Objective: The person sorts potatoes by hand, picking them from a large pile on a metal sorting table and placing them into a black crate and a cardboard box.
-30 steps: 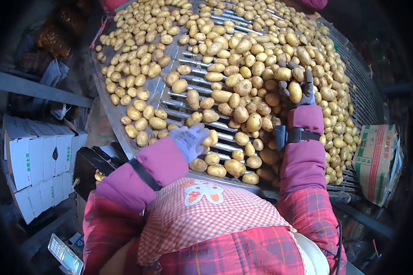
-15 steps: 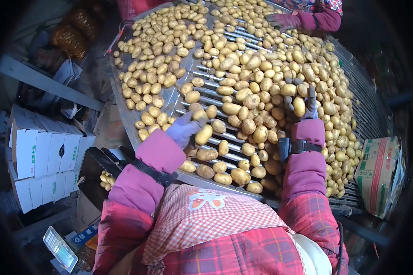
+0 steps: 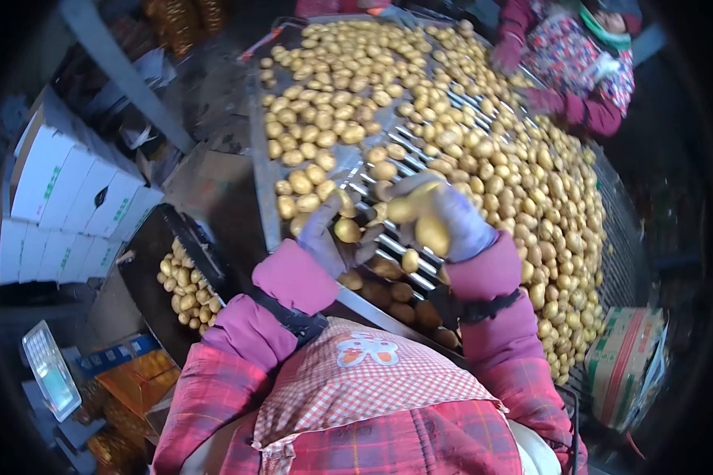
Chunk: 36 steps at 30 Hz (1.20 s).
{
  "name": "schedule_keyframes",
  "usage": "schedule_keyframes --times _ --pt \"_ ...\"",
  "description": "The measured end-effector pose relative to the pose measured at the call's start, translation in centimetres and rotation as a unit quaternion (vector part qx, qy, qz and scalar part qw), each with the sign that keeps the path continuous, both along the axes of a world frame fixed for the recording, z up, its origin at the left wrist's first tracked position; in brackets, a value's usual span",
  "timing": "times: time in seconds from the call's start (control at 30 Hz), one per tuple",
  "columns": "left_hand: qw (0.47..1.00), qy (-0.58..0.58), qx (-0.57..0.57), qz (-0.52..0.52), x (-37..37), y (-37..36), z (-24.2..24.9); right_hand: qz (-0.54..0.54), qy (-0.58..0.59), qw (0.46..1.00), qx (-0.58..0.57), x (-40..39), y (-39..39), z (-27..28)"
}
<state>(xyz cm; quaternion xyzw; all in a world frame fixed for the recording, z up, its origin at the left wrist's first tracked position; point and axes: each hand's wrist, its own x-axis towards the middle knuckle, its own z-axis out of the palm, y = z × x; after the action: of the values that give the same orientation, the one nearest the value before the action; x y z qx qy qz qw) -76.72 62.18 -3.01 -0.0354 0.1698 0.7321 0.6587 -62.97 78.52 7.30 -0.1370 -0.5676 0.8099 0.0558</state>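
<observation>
My left hand [image 3: 327, 240], in a grey-purple glove, curls loosely around a yellow potato [image 3: 347, 230] over the left part of the metal roller bars [image 3: 422, 277]. My right hand [image 3: 455, 220], gloved alike and smeared by motion, is close beside it, with a potato [image 3: 432, 234] against its palm and another potato [image 3: 401, 210] at its fingers. Beyond both hands spreads a thick layer of loose potatoes [image 3: 523, 190]. More potatoes [image 3: 301, 182] lie on the flat metal plate at the left.
White cartons [image 3: 71, 198] are stacked at the left. A box of potatoes [image 3: 186, 289] sits lower left, near a scale with a display [image 3: 51, 370]. A printed carton [image 3: 626, 364] stands at the right. Across the table a co-worker [image 3: 566, 71] has gloved hands among the potatoes.
My right hand has moved left from the heap to beside my left hand, carrying potatoes. The view has turned, showing more of the co-worker and the potato box.
</observation>
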Motion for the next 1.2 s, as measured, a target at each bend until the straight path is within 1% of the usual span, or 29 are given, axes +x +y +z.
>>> schedule_keyframes --times 0.03,0.07,0.1,0.13,0.17,0.2,0.23,0.27,0.3,0.37,0.4,0.43,0.5,0.53,0.57,0.63,0.67,0.7,0.77,0.8,0.83,0.9,0.97,1.0,1.03,1.07,1.1,1.17,1.2 --pt "1.000 0.013 0.001 0.024 0.2 -0.7 1.8 0.044 0.033 0.998 0.027 -1.9 -2.2 -0.5" --pt "0.991 -0.014 0.136 -0.007 -0.2 -1.8 1.0 0.095 -0.002 0.995 0.042 -3.1 -4.2 -0.1" --pt "0.986 0.035 0.158 0.032 -0.4 -3.2 0.3 0.153 -0.036 0.986 0.057 -4.2 -6.4 0.4" --pt "0.967 0.167 0.165 0.103 -0.4 -4.8 -0.5 0.174 -0.065 0.981 0.059 -5.1 -8.2 0.7" --pt "0.912 0.332 0.145 0.190 -0.4 -6.4 -1.6 0.202 -0.092 0.973 0.062 -5.8 -9.8 0.7" --pt "0.862 0.421 0.121 0.254 -0.6 -7.8 -2.4 0.197 -0.086 0.977 0.013 -6.5 -11.3 0.4" --pt "0.906 0.329 0.111 0.240 -1.2 -9.8 -1.5 0.189 -0.125 0.974 -0.022 -7.0 -12.6 0.2" --pt "0.940 0.230 0.097 0.234 -1.9 -11.8 -0.7 0.205 -0.092 0.974 -0.024 -7.8 -13.5 -0.7" --pt "0.987 -0.035 0.087 0.128 -2.4 -13.8 -1.7 0.216 -0.059 0.974 -0.029 -8.4 -14.7 -1.6" --pt "0.970 -0.011 0.085 0.228 -1.4 -17.0 -1.6 0.198 -0.065 0.978 -0.009 -9.8 -17.7 -2.1" --pt "0.972 -0.040 0.029 0.231 -1.3 -19.6 -0.6 0.207 -0.088 0.973 -0.041 -10.3 -18.1 -3.2" --pt "0.954 -0.011 -0.014 0.299 -0.7 -21.0 -1.2 0.220 -0.077 0.970 -0.065 -11.0 -18.9 -3.9" --pt "0.958 -0.012 -0.100 0.269 -0.3 -26.7 -0.1 0.205 -0.124 0.967 -0.086 -12.3 -20.4 -4.5" --pt "0.936 -0.044 -0.143 0.318 0.7 -28.6 -0.1 0.221 -0.143 0.963 -0.060 -13.0 -21.0 -5.5" --pt "0.939 -0.083 -0.112 0.315 2.2 -30.9 -2.1 0.246 -0.151 0.956 -0.057 -13.4 -22.0 -5.9" --pt "0.948 -0.113 -0.035 0.297 6.5 -35.5 -5.0 0.241 -0.285 0.928 0.011 -14.1 -23.7 -6.6" --pt "0.953 -0.074 -0.153 0.250 8.6 -37.5 -6.3 0.266 -0.311 0.912 0.003 -14.2 -24.1 -7.8" --pt "0.943 -0.038 -0.268 0.195 10.7 -39.3 -7.2 0.281 -0.315 0.906 0.007 -14.4 -25.4 -8.7" --pt "0.916 -0.113 -0.298 0.245 13.5 -42.2 -7.5 0.326 -0.373 0.867 0.062 -14.7 -28.5 -9.7" --pt "0.891 -0.091 -0.307 0.323 14.7 -43.7 -6.9 0.330 -0.388 0.859 0.049 -14.8 -30.4 -10.1" --pt "0.860 -0.071 -0.315 0.395 15.7 -44.8 -5.5 0.372 -0.376 0.847 0.050 -15.0 -32.6 -9.5" --pt "0.737 -0.202 -0.249 0.596 17.2 -46.6 -5.2 0.487 -0.337 0.805 0.007 -16.1 -36.5 -11.0" --pt "0.647 -0.177 -0.313 0.673 19.1 -50.1 -7.6 0.596 -0.293 0.747 -0.036 -16.6 -42.3 -10.9" --pt "0.651 -0.191 -0.359 0.641 19.6 -52.2 -6.9 0.629 -0.069 0.773 0.036 -15.8 -44.8 -10.9" --pt "0.654 -0.204 -0.403 0.606 19.6 -54.3 -6.3 0.638 0.044 0.765 0.071 -15.4 -46.5 -10.1" --pt "0.619 -0.212 -0.360 0.665 19.6 -56.1 -7.2 0.627 0.156 0.756 0.104 -15.0 -48.1 -9.3" --pt "0.581 -0.220 -0.314 0.718 19.5 -57.3 -8.3 0.617 -0.025 0.784 0.054 -15.0 -49.1 -6.4" --pt "0.481 -0.232 -0.391 0.750 18.5 -58.7 -5.9 0.604 -0.120 0.786 0.062 -16.7 -48.1 -7.6" --pt "0.469 -0.214 -0.422 0.746 19.1 -59.2 -6.6 0.562 -0.151 0.811 0.049 -17.3 -46.4 -8.0"
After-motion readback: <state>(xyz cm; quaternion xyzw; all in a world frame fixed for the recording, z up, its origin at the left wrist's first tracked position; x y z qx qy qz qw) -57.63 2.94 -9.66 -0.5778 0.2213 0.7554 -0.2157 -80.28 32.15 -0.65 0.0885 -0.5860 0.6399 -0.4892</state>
